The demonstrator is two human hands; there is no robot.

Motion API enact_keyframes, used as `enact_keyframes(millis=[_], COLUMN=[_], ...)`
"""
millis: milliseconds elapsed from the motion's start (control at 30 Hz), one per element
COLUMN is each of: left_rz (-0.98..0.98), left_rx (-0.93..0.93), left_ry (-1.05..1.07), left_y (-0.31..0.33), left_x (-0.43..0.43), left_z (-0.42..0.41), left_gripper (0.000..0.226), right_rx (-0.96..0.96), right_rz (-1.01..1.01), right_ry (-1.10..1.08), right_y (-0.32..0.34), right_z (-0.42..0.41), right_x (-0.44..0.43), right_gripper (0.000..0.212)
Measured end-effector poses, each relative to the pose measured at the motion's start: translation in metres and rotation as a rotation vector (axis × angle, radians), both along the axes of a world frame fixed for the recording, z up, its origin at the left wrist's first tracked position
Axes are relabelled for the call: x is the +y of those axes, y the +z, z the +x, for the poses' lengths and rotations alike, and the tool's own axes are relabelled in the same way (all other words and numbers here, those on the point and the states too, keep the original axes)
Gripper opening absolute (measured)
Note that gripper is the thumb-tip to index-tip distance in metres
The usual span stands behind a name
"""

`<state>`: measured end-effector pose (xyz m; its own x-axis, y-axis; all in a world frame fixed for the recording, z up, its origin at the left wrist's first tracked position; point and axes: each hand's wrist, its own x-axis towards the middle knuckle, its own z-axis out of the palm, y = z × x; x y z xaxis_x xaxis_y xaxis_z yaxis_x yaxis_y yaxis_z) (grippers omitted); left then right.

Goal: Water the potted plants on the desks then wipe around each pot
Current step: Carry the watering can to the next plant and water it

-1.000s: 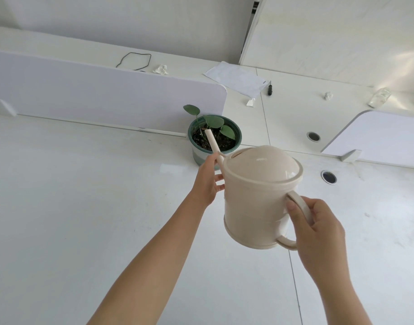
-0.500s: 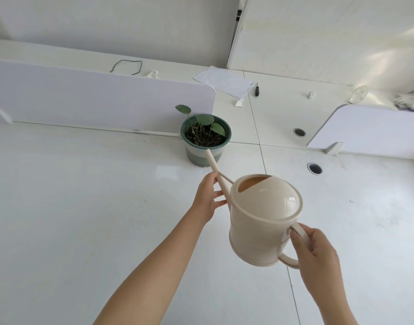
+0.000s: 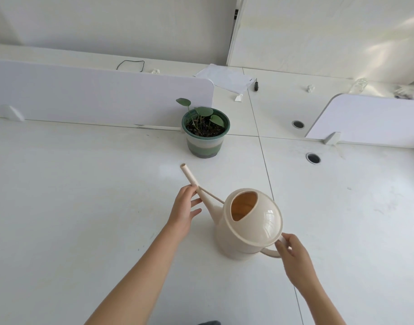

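A cream watering can stands upright on the white desk, its long spout pointing up and left, away from the plant. My right hand grips its handle at the lower right. My left hand pinches the spout near its middle. The potted plant, round green leaves in a green and white pot, sits farther back on the desk, well clear of the spout tip.
A white divider panel runs behind the pot, and another stands at the right. Two cable holes lie right of the pot. Paper, a black pen, a black cord loop and crumpled scraps lie on the far desks.
The watering can came down and back from over the pot to an upright stand on the desk. Both hands stayed on it and moved with it.
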<state>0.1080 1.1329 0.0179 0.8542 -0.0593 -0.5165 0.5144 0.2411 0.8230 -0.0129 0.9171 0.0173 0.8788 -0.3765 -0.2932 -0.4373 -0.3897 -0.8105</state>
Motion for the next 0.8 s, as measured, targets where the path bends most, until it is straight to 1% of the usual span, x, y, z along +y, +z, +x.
enact_keyframes(millis=[67, 233, 500, 600, 667, 733, 767, 800], left_rz=[0.02, 0.077, 0.096, 0.124, 0.246, 0.435, 0.519, 0.56], left_rx=[-0.011, -0.036, -0.045, -0.036, -0.022, -0.049, -0.078, -0.106], left_ry=[0.027, 0.135, 0.301, 0.31, 0.276, 0.268, 0.274, 0.285], left_y=[-0.002, -0.003, 0.0, 0.003, 0.006, 0.01, 0.015, 0.022], left_x=[0.012, 0.046, 0.078, 0.083, 0.085, 0.089, 0.09, 0.091], left_z=[-0.007, -0.023, -0.039, -0.039, -0.04, -0.042, -0.043, -0.041], left_gripper=[0.018, 0.021, 0.019, 0.019, 0.019, 0.019, 0.024, 0.029], right_rx=[0.001, -0.001, 0.002, 0.015, 0.037, 0.026, 0.0, -0.036], right_rz=[-0.001, -0.029, -0.033, -0.005, 0.029, 0.088, 0.124, 0.154], right_ry=[0.051, 0.186, 0.376, 0.429, 0.475, 0.482, 0.457, 0.413], right_y=[-0.003, -0.004, -0.006, -0.003, 0.001, 0.009, 0.015, 0.02], right_z=[0.001, 0.012, 0.034, 0.042, 0.048, 0.057, 0.063, 0.072], right_x=[0.003, 0.02, 0.044, 0.046, 0.042, 0.037, 0.034, 0.031], right_gripper=[0.008, 0.011, 0.009, 0.009, 0.013, 0.019, 0.02, 0.02])
